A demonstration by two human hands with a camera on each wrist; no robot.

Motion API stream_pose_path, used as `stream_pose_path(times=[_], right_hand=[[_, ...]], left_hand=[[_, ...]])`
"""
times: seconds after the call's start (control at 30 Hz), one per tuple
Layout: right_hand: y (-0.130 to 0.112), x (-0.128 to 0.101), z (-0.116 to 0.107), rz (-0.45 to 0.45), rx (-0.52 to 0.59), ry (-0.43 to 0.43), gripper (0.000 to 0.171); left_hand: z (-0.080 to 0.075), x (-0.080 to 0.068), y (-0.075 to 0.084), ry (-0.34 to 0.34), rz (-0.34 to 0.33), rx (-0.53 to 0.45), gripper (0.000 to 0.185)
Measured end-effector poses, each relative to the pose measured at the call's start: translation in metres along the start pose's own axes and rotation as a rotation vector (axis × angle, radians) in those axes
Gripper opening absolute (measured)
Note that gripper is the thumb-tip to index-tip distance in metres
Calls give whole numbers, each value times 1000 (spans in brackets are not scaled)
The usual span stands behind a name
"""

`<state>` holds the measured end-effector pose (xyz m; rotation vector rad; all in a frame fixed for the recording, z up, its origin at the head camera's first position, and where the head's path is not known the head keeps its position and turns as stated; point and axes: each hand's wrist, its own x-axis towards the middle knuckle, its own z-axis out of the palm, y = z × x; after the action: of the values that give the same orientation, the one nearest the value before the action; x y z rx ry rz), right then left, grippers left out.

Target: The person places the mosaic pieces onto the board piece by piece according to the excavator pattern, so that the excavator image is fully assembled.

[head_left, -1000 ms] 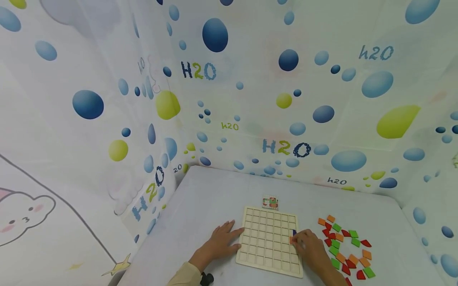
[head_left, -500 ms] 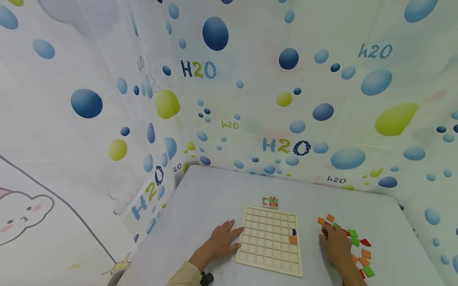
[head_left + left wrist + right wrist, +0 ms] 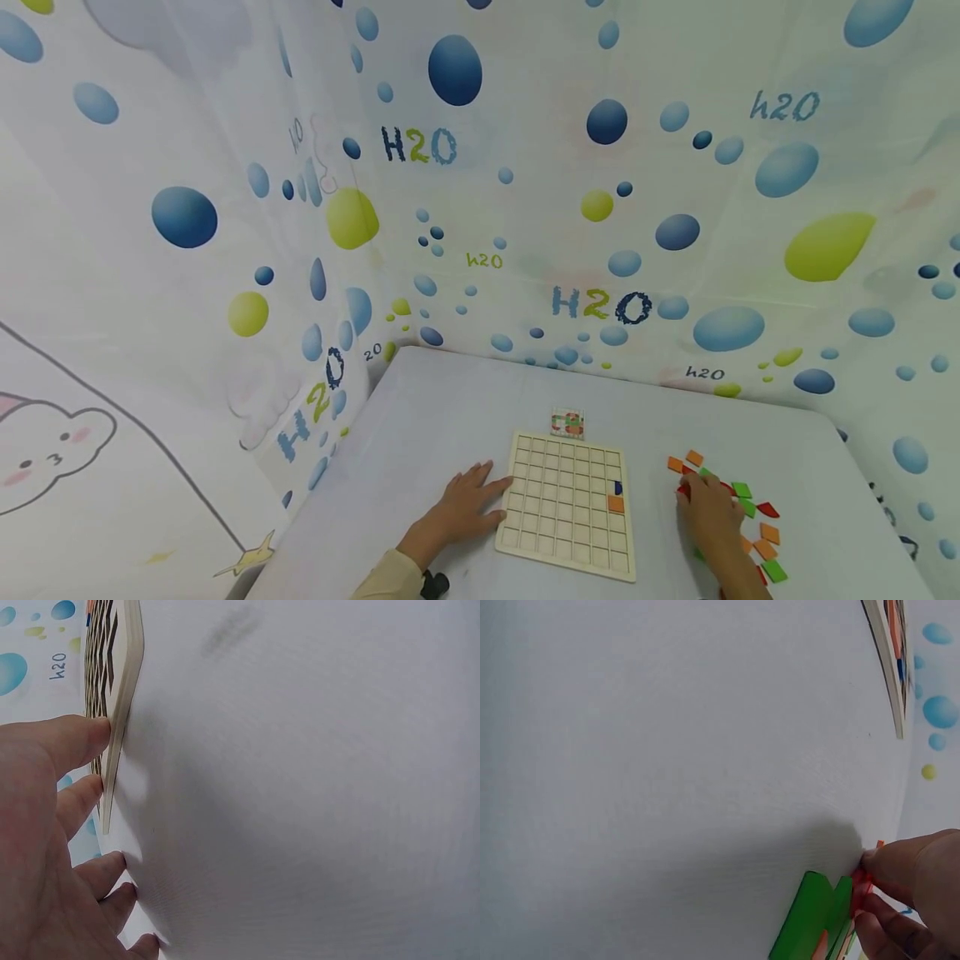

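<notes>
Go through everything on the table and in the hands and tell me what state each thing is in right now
Grid board: flat on the table, nearly all cells empty.
Orange tile: seated in a cell by the board's right edge.
Blue tile: seated just above the orange one.
Loose tiles: scattered right of the board.
Left hand: fingers straight, against the board's left edge.
Right hand: pinching a red tile.

left hand [image 3: 467, 505]: flat, fingers spread, palm down | right hand [image 3: 708, 510]: palm down, fingertips [image 3: 871, 864] curled, pinching | arms well apart
</notes>
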<state>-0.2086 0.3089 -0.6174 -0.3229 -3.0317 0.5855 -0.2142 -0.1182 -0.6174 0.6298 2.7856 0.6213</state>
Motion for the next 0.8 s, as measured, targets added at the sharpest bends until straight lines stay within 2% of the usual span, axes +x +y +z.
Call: stream_pose_path(times=[0.13,0.3,0.4,0.53,0.67,0.8], right_hand=[[5,3,2,-31,-10,-15,23],[4,4,6,-67,53,-56,34],[1,3,7,-67,78,-52,35],[-1,2,9,-52,58,-28,32],[-4,1,13,-65,56,-46,28],[-8,0,17,-64,73,-63,32]], left_hand=[[-2,0,1,3,7,-2,58],[-1,0,1,-6,-9,12,59],[1,1,0,-10,-22,23,59],[1,1,0,-3,-22,28,59],[1,1,1,-5,-23,34,59],[1,3,1,-5,-20,38,59]])
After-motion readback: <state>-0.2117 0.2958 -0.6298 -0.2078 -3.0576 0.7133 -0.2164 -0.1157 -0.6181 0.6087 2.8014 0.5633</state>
